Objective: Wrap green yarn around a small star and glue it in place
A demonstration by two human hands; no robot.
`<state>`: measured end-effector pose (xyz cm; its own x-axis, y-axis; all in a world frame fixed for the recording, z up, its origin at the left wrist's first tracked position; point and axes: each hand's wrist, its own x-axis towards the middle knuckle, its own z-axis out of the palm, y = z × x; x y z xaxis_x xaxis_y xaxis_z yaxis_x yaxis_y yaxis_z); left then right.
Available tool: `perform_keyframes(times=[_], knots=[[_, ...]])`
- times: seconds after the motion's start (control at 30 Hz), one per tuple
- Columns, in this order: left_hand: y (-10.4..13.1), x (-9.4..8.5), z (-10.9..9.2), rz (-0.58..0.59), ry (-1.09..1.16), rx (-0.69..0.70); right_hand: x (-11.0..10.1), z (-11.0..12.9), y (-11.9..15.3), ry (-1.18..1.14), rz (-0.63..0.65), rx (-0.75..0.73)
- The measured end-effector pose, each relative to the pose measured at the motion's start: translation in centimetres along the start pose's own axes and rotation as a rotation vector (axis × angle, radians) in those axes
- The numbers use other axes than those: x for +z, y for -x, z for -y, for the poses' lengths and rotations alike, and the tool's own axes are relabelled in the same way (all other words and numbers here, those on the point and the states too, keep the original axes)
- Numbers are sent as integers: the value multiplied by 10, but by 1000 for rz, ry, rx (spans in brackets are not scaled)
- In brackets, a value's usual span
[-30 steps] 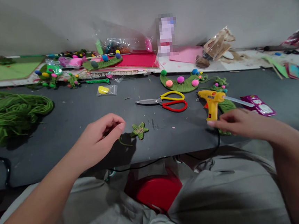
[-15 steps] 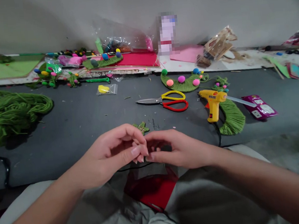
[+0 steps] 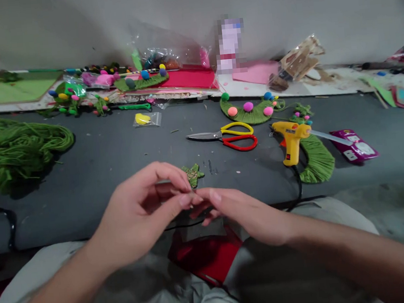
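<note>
In front of my lap, my left hand point(image 3: 139, 209) has thumb and fingertips pinched together; anything between them is too small to make out. My right hand point(image 3: 253, 213) reaches in from the right with its fingers stretched out, their tips touching the left fingertips. Just beyond them a small green star-shaped piece point(image 3: 194, 175) lies on the dark table point(image 3: 117, 154). Farther off, scissors point(image 3: 222, 136) with one yellow and one red handle lie flat. To the right, a yellow glue gun point(image 3: 291, 139) with a glue stick in it rests against a green yarn-wrapped curved piece point(image 3: 318, 160).
Green yarn point(image 3: 25, 148) is heaped at the left. A yarn-wrapped crescent with pompoms point(image 3: 248, 112) lies behind the scissors. A purple packet point(image 3: 354, 145) is at the right, and a small bag with a yellow piece point(image 3: 143, 119) at the back. Craft supplies line the white ledge point(image 3: 320, 87).
My right hand has turned and its fingers have straightened, with its thumb higher. My left fingertips have closed into a pinch. The green star is now less covered by my hands.
</note>
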<state>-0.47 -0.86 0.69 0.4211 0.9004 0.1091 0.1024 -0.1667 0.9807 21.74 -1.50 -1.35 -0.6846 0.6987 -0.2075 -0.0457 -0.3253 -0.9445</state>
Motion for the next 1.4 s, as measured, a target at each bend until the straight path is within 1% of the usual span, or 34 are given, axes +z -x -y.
perform_keyframes(times=[0.07,0.13,0.2,0.27,0.33,0.4,0.5,0.57,0.7,0.8,0.9,0.97,1.03,1.17,1.2,1.27,1.3,1.33,1.37,1.4], knots=[[5,11,0,63,-140,74,3,-4,-1,-195,-32,25],[8,18,2,134,-324,158,2,-4,-2,-276,-60,67],[11,23,4,169,-473,205,0,-3,-2,-281,-103,97],[14,24,8,166,-569,219,-3,-2,-1,-296,-134,121],[17,26,11,180,-655,239,-5,-1,0,-333,-126,134],[19,27,14,242,-738,269,-6,-1,1,-345,-108,160],[20,31,13,365,-864,288,-7,1,2,-308,-146,253],[18,33,12,408,-912,305,-6,2,3,-290,-148,312],[17,38,10,443,-934,385,-7,3,4,-265,-110,318],[18,42,7,470,-911,406,-10,2,5,-219,-78,318],[18,44,5,518,-882,430,-13,0,7,-154,-82,318],[18,45,5,521,-877,453,-14,-1,8,-131,-114,303],[18,45,8,489,-884,487,-12,-1,8,-153,-153,270],[20,47,15,422,-876,538,-11,3,7,-346,-249,151],[20,48,15,431,-853,549,-13,6,7,-392,-270,119],[20,47,10,496,-787,591,-21,12,8,-414,-299,75],[18,45,6,531,-745,617,-27,16,9,-370,-313,64],[17,41,2,556,-703,634,-34,20,10,-277,-330,60],[15,35,-2,564,-671,624,-41,23,11,-136,-353,56],[13,26,-5,531,-632,597,-48,26,12,54,-395,35]])
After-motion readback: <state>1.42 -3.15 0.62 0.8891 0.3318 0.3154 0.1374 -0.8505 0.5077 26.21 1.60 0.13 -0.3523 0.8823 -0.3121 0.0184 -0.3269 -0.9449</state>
